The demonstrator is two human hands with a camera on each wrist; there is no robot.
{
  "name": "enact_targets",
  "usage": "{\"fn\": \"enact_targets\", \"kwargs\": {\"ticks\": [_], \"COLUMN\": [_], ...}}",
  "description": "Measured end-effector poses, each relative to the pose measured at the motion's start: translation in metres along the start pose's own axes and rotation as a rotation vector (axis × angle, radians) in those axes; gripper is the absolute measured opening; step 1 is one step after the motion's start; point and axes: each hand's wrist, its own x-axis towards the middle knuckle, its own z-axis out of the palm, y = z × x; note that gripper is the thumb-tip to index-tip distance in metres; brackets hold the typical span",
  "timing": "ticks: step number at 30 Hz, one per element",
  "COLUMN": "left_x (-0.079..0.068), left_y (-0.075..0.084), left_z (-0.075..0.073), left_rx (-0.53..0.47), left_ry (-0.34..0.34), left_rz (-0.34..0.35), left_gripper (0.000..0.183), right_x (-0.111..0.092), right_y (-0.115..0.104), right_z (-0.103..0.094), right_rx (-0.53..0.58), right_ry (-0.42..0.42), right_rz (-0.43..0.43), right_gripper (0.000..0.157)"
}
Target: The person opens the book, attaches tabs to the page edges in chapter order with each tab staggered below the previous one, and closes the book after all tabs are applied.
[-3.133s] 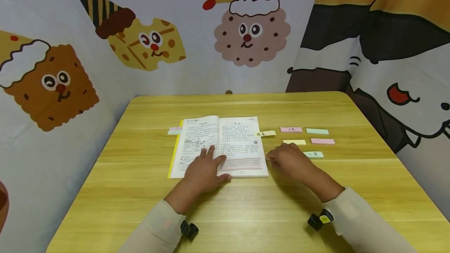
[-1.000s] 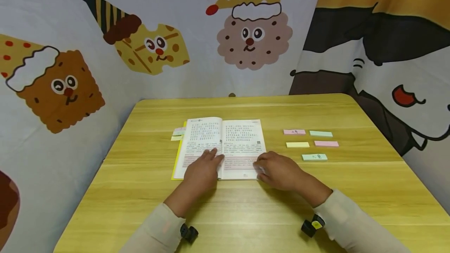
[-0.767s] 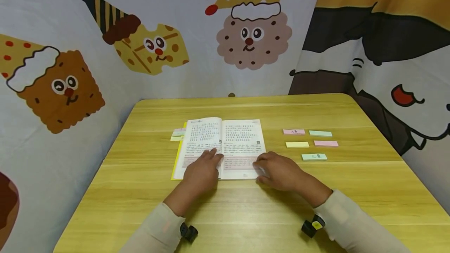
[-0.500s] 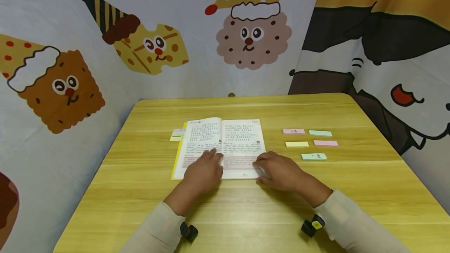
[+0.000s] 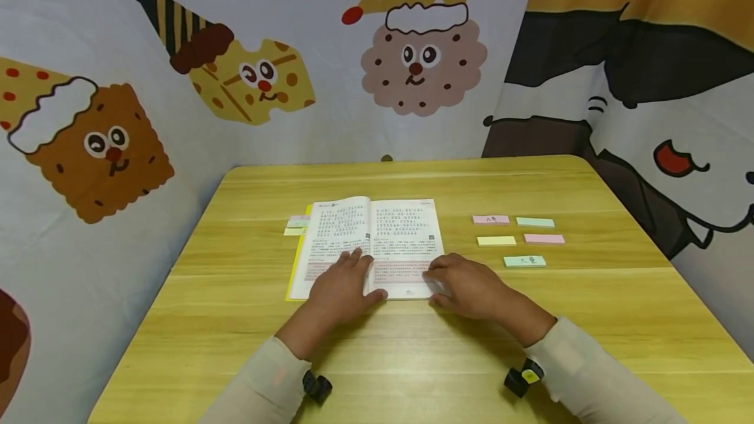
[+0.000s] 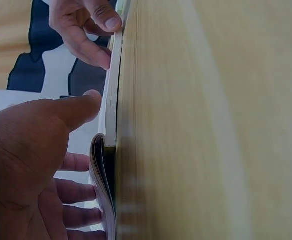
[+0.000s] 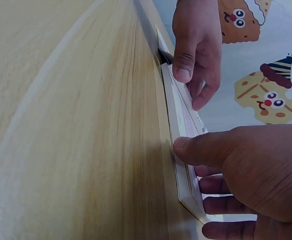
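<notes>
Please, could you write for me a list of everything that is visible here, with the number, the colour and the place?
Book: 1, white pages, yellow edge, lying open on the table
Tabs: count unclear, pink, green and yellow, at the book's left edge
Pink pads: 2, pink, far-left and middle-right of the group right of the book
Green pads: 2, pale green, far-right and nearest
Yellow pad: 1, pale yellow, middle-left
Table: 1, yellowish wood, under all these
Backdrop: white, orange and dark, printed cartoons, behind the table
Wrist cameras: 2, black, at the wrists
Sleeves: 2, cream, on both arms
Left hand: 1, bare, on the book
Right hand: 1, bare, at its near right corner
</notes>
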Motion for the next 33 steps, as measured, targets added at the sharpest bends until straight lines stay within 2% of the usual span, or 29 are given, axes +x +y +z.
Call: {"fn": "enact_targets", "kwargs": {"ticks": [7,11,15,18,22,27,30,33], "left_x": [0.001,0.001,0.002,0.002,0.002,0.002,0.002,0.002], "left_y": [0.001,0.002,0.003,0.003,0.003,0.003,0.003,0.003], "left_z": [0.0,0.0,0.0,-0.001,-0.001,0.0,0.001,0.001], "left_rx": [0.013,0.02,0.025,0.02,0.025,0.036,0.036,0.037], "left_ry": [-0.009,-0.02,-0.033,-0.036,-0.025,0.0,0.012,0.022], "left_rz": [0.001,-0.004,-0.008,-0.007,0.003,0.012,0.015,0.016], "left_gripper": [0.087,0.091,0.095,0.096,0.096,0.09,0.085,0.082], "right_x": [-0.001,0.0,0.003,0.007,0.012,0.017,0.018,0.019], "right_y": [0.0,0.0,-0.002,-0.004,-0.006,-0.008,-0.009,-0.01], "right_z": [-0.001,-0.003,-0.005,-0.007,-0.012,-0.016,-0.018,-0.018], "right_rx": [0.01,0.008,-0.006,-0.023,-0.05,-0.078,-0.08,-0.079], "right_ry": [0.014,0.031,0.047,0.084,0.203,0.341,0.38,0.399], "right_rz": [-0.021,-0.046,-0.02,0.013,-0.017,-0.11,-0.137,-0.128], "right_gripper": [0.037,0.022,0.01,0.006,0.0,0.009,0.013,0.017]}}
